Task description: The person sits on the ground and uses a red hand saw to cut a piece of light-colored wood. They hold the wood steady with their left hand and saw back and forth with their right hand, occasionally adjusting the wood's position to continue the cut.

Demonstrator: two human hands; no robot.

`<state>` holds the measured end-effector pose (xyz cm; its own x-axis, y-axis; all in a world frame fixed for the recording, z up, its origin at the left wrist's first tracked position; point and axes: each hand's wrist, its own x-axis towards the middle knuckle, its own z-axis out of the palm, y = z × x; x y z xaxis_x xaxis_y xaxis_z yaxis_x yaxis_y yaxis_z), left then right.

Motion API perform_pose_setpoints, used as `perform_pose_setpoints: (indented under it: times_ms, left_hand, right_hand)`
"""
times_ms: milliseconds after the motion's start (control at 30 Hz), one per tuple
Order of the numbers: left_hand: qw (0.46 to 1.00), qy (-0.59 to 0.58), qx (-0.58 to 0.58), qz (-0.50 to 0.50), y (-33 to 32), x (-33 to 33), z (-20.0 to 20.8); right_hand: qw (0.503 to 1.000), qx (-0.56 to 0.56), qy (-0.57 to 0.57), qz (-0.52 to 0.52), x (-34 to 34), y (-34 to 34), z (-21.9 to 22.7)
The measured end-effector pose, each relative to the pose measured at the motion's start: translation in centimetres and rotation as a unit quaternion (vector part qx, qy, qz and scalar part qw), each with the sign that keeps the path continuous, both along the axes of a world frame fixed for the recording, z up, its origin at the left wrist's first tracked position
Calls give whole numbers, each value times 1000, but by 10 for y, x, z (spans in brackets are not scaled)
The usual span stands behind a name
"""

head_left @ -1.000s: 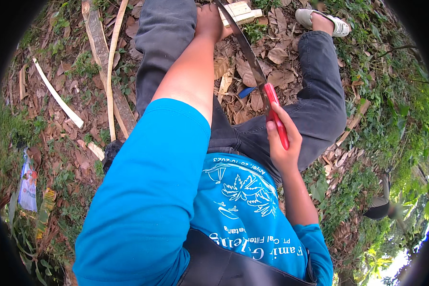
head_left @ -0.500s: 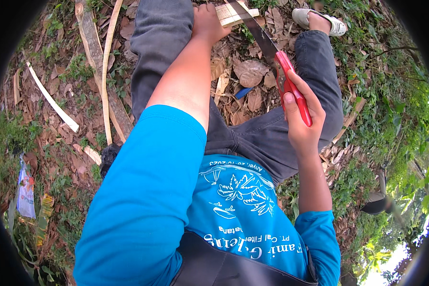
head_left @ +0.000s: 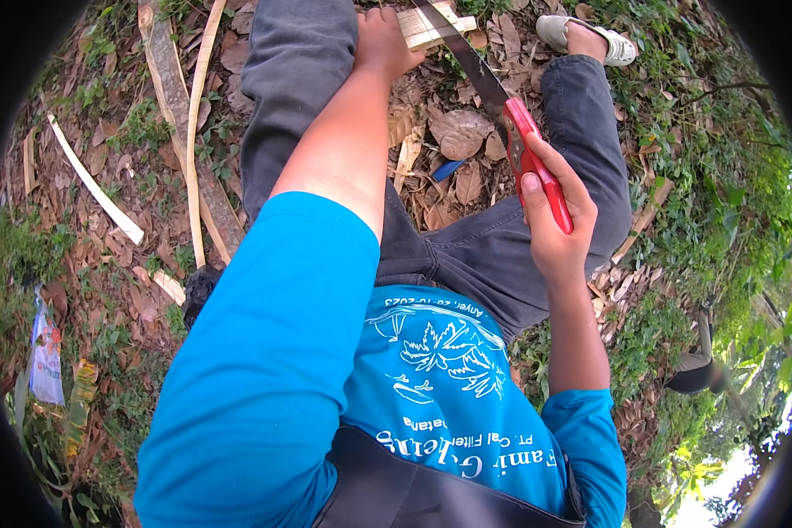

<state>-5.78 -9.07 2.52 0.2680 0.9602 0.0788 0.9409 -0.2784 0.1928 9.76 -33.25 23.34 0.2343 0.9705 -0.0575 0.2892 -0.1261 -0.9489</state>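
Note:
My right hand (head_left: 561, 207) grips the red handle of a hand saw (head_left: 481, 77), its fingers wrapped around it. The dark blade slants up and left, lying across a pale piece of wood (head_left: 424, 33) at the top of the view. Closed on the left end of that wood, beside my bent knee, is my left hand (head_left: 385, 44). The blade's tip runs out of the top edge, so the far end of the cut is hidden. Where exactly the teeth meet the wood is too small to tell.
A blue object (head_left: 449, 170) lies among dry leaves between my legs. To the left are a long log (head_left: 169, 75), a thin pale strip (head_left: 195, 132), a curved white strip (head_left: 97, 187) and a plastic bag (head_left: 47, 352). Green plants (head_left: 713, 176) grow at the right.
The saw and my right hand have shifted very slightly left. My left hand stays in place on the wood.

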Motion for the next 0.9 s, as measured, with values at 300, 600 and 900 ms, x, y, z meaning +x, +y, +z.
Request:
perform_pose_setpoints:
  times_ms: [300, 600, 900]
  left_hand:
    - [999, -27, 4, -29, -3, -3, -9]
    - [999, 18, -28, -25, -6, -1, 7]
    - [999, 28, -44, -12, -3, 2, 2]
  right_hand:
    - [1000, -15, 22, -8, -5, 5, -4]
    - [1000, 9, 4, 1, -2, 5, -9]
    - [998, -68, -1, -11, 5, -17, 14]
